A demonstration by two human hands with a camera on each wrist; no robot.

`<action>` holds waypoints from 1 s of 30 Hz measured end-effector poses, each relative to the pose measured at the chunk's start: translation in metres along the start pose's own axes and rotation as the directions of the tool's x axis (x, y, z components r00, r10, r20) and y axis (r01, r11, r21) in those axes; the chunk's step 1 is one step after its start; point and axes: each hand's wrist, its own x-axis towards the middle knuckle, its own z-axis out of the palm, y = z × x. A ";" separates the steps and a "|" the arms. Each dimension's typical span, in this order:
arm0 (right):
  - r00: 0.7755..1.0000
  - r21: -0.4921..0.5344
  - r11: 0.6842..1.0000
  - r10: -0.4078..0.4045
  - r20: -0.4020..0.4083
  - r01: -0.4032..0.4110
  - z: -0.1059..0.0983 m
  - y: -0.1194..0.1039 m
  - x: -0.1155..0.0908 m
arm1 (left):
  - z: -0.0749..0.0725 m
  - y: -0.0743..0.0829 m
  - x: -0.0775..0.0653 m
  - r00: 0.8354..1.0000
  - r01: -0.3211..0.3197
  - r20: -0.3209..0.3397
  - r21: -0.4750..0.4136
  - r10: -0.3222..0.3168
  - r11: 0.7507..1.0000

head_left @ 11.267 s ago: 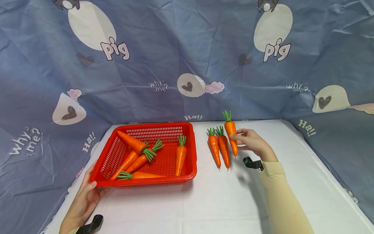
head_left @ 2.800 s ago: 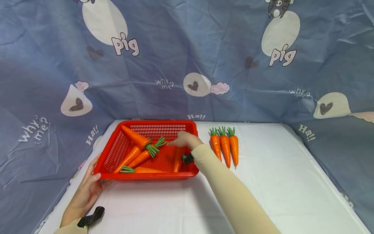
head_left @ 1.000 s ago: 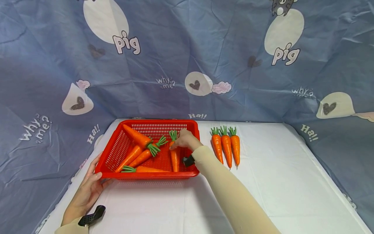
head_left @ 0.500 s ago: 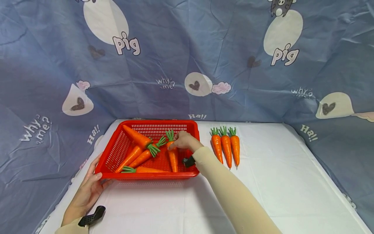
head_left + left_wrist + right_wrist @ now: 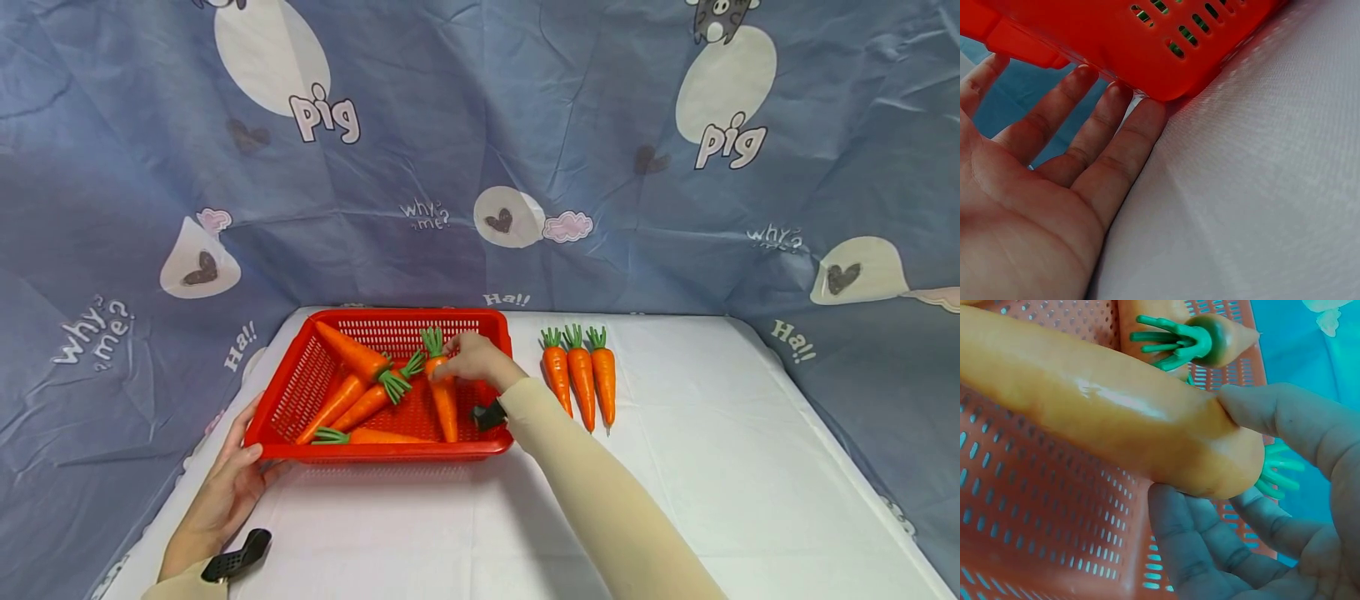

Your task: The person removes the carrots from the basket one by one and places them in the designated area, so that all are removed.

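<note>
In the head view, my right hand [image 5: 476, 360] reaches into the red basket [image 5: 375, 452] and pinches an orange carrot [image 5: 445, 404] near its green top. The right wrist view shows thumb and fingers on opposite sides of that carrot [image 5: 1104, 406], its narrow end pointing away from the hand. At the basket's near left corner, my left hand [image 5: 225, 492] holds the rim, thumb on top and fingers along the outside. Its fingertips meet the red plastic in the left wrist view. Several other carrots lie in the basket's left part, one crossing over [image 5: 351, 350] others.
Right of the basket, three carrots [image 5: 581, 379] lie side by side on the white tabletop [image 5: 712, 467], green tops toward the back. A blue patterned cloth [image 5: 420, 150] hangs behind the table and along its sides.
Three carrots now lie in the row; earlier the right hand held the third above the table. It has since gripped a carrot in the basket, shifting its top left. The left hand stays.
</note>
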 end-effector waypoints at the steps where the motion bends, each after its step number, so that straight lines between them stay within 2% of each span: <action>1: 1.000 0.008 1.000 -0.003 -0.006 0.003 -0.001 0.000 0.000 | 0.000 0.000 0.000 1.000 -0.001 0.002 0.000 0.001 1.000; 8: 1.000 0.055 0.998 -0.017 -0.015 0.018 -0.008 -0.004 -0.005 | -0.001 -0.001 0.000 1.000 -0.005 0.011 0.010 0.005 1.000; 23: 0.997 0.132 0.988 -0.074 -0.027 0.077 -0.028 -0.006 -0.015 | -0.003 -0.004 0.000 1.000 -0.010 0.009 -0.034 0.010 0.999; 30: 0.996 0.127 0.988 -0.078 -0.041 0.083 -0.041 -0.003 -0.022 | -0.003 -0.004 0.000 1.000 -0.007 0.001 -0.024 0.007 1.000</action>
